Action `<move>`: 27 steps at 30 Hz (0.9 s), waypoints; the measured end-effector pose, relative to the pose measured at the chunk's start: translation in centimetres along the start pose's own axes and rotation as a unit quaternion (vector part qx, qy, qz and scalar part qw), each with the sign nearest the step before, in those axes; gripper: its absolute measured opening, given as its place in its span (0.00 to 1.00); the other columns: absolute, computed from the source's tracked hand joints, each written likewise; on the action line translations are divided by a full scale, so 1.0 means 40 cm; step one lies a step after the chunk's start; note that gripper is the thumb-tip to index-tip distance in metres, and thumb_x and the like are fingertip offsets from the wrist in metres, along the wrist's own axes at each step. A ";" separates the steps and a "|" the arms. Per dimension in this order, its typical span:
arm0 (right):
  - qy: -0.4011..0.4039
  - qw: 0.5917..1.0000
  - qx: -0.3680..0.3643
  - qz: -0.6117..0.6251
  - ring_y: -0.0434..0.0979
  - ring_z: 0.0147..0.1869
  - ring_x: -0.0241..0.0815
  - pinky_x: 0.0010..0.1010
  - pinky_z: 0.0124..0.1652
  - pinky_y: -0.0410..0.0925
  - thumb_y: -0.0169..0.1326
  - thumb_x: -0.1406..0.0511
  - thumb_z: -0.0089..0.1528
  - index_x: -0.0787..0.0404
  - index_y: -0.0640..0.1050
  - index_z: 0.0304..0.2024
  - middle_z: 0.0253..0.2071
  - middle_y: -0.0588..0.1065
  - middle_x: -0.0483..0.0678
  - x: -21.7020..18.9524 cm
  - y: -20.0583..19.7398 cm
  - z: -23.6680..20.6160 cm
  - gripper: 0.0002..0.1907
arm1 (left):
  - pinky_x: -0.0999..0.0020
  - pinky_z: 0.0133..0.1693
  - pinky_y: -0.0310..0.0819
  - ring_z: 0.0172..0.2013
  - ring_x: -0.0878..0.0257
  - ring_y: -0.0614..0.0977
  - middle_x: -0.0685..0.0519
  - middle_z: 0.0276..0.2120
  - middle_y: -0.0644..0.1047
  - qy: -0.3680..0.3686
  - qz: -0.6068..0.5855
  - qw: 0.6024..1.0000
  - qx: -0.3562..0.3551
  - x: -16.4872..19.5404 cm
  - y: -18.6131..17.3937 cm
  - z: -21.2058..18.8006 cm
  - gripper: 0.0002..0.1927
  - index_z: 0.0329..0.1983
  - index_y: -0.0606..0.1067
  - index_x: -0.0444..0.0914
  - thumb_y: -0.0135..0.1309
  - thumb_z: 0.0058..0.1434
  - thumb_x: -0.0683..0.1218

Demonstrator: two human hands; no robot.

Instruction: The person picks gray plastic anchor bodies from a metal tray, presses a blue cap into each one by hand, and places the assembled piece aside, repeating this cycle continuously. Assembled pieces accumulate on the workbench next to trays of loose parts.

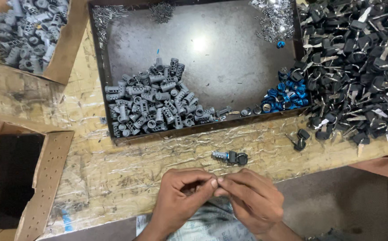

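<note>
My left hand [183, 198] and my right hand [249, 196] meet at the near edge of the table, fingertips pinched together on something too small to make out. Just beyond them on the table lies a grey lock cylinder with a black-headed key in it [229, 156]. A metal tray [203, 129] further out holds a heap of grey lock cylinders [156, 100], a cluster of blue rings [287, 94] and small metal parts [274, 18] at its far side.
A big pile of black-headed keys [359, 67] covers the right of the table; a stray pair of keys [300, 139] lies near the tray. A cardboard box of grey cylinders [29, 31] sits far left. A dark phone [15, 178] rests in a cardboard box at left.
</note>
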State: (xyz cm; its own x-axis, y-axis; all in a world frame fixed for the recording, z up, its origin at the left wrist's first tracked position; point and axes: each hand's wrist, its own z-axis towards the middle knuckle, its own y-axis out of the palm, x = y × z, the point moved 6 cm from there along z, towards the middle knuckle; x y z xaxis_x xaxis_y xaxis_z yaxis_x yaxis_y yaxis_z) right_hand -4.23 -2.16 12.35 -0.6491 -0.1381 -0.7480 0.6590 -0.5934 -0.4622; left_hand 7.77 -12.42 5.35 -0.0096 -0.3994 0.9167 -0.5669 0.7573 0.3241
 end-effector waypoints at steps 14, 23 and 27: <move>0.058 0.955 -0.250 -0.152 0.81 0.42 0.43 0.31 0.40 0.73 0.67 0.68 0.55 0.63 0.85 0.44 0.41 0.83 0.49 0.198 0.060 0.376 0.14 | 0.77 0.22 0.55 0.22 0.76 0.67 0.58 0.25 0.74 0.015 -0.111 0.983 0.142 -0.121 -0.048 0.010 0.05 0.37 0.79 0.27 0.55 0.67 0.35; 0.023 0.894 -0.236 -0.379 0.78 0.41 0.59 0.42 0.40 0.71 0.62 0.74 0.56 0.65 0.83 0.51 0.39 0.79 0.58 0.202 0.020 0.407 0.19 | 0.76 0.21 0.59 0.19 0.74 0.69 0.54 0.23 0.74 -0.088 -0.209 0.968 0.105 -0.117 -0.033 0.045 0.06 0.37 0.76 0.28 0.53 0.69 0.37; 0.124 0.958 -0.148 -0.213 0.82 0.46 0.43 0.30 0.44 0.75 0.63 0.76 0.59 0.61 0.82 0.48 0.46 0.81 0.51 0.163 -0.027 0.299 0.15 | 0.72 0.27 0.72 0.26 0.68 0.77 0.47 0.34 0.80 -0.074 -0.227 0.970 0.050 -0.039 -0.014 0.066 0.09 0.41 0.74 0.28 0.47 0.72 0.39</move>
State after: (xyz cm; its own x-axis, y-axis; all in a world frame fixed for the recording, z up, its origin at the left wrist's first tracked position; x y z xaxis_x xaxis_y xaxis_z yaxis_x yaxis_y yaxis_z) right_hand -13.71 -11.89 13.67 -0.7969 0.2802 -0.5351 0.4577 -0.2981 -0.8377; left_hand 5.94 -13.59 3.14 0.1453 -0.7562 0.6380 -0.6169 0.4349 0.6559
